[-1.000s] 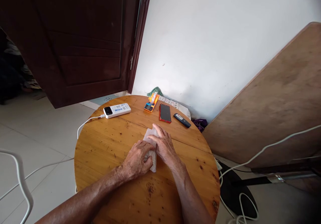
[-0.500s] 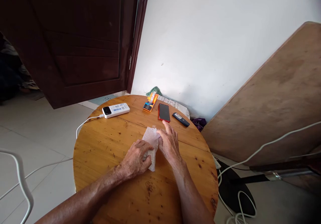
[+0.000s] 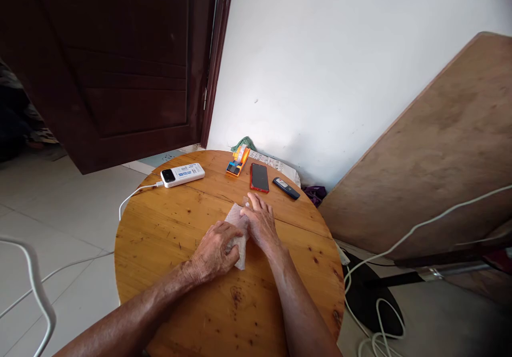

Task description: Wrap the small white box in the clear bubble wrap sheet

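Observation:
A small flat packet of translucent bubble wrap (image 3: 240,249) lies on the round wooden table, slanting away from me. My left hand (image 3: 216,250) rests over its left side, fingers bent across the top and thumb near the lower end, holding it down. At the upper right edge is my right hand (image 3: 262,224), its thumb pressed on the wrap and its fingers reaching along the far side. A bit of clear film, perhaps tape, sticks up by the right fingertips. What the wrap encloses, if anything, cannot be made out.
Along the table's (image 3: 160,250) far side lie a white power bank (image 3: 184,175) with a cable, an orange tape dispenser (image 3: 238,161), a red-edged phone (image 3: 260,178) and a dark handheld device (image 3: 286,188). Behind are a wall, a dark door (image 3: 132,69) and a leaning board (image 3: 432,133).
My right hand has shifted left and farther onto the bubble wrap, its thumb now over the upper part. My left hand stays on the packet. The whole view has shifted slightly.

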{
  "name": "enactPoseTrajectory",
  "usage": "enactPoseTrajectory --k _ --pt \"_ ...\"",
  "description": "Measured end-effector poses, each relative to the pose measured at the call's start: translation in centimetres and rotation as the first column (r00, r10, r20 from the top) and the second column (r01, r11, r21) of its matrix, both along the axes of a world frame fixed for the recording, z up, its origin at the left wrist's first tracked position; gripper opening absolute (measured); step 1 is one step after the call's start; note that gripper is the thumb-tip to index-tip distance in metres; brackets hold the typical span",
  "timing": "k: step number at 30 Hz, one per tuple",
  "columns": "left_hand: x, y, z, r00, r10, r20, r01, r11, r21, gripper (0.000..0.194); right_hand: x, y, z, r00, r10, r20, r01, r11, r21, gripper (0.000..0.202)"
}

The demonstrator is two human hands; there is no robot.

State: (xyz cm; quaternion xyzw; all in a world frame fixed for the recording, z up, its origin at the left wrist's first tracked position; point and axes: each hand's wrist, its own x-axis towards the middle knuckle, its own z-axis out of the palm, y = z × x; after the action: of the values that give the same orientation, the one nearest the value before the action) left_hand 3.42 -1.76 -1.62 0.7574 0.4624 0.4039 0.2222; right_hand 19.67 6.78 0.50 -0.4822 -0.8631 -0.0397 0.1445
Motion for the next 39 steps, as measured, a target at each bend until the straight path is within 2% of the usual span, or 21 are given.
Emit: enactPoseTrajectory --k 3,7,12,15,19,23,28,34,36,39 --pt "0.0 0.0 0.1 1.0 -0.001 0.001 0.001 1.0 -0.001 0.036 0.0 0.4 -0.3 0.999 -0.027 0.017 0.026 0.998 0.049 0.021" --pt "0.0 -0.1 0.2 1.0 -0.003 0.005 0.003 1.0 -0.006 0.035 0.2 0.7 -0.5 0.99 -0.139 0.02 0.137 0.989 0.047 0.027" --pt "0.0 -0.2 0.2 1.0 0.007 0.013 -0.007 1.0 -0.018 0.035 1.0 0.5 -0.6 0.969 -0.192 -0.156 0.211 0.97 0.121 0.048" --pt "0.0 -0.2 0.2 1.0 0.015 0.02 -0.014 1.0 -0.013 0.035 1.4 0.0 0.1 0.949 -0.163 -0.27 0.208 0.966 0.151 0.046" --pt "0.0 -0.1 0.2 1.0 0.014 0.014 -0.013 1.0 -0.009 0.033 1.3 -0.7 1.0 0.943 -0.053 -0.327 0.073 0.996 0.048 0.025" --pt "0.1 -0.1 0.0 1.0 0.017 0.007 -0.017 1.0 -0.002 0.035 0.6 -1.1 0.4 0.968 -0.006 -0.252 0.001 1.0 -0.021 0.019" --pt "0.0 -0.5 0.6 0.993 0.1 -0.07 -0.095 0.993 0.065 0.032 0.1 -1.1 -1.0 0.986 -0.028 -0.164 0.018 0.998 -0.063 0.017" --pt "-0.1 -0.8 1.6 0.988 0.075 -0.132 -0.058 0.99 0.131 0.027 0.3 -0.9 -1.1 0.976 -0.034 -0.214 0.032 0.999 -0.014 0.018" --pt "-0.1 -0.8 1.8 0.991 0.06 -0.121 -0.045 0.991 0.127 0.026 0.5 -0.7 -1.2 0.956 -0.082 -0.283 0.078 0.997 -0.026 0.022" --pt "-0.2 -0.7 2.0 0.992 0.046 -0.117 -0.033 0.993 0.111 0.023 1.0 -0.1 -1.5 0.886 -0.232 -0.402 0.197 0.972 -0.126 0.025"
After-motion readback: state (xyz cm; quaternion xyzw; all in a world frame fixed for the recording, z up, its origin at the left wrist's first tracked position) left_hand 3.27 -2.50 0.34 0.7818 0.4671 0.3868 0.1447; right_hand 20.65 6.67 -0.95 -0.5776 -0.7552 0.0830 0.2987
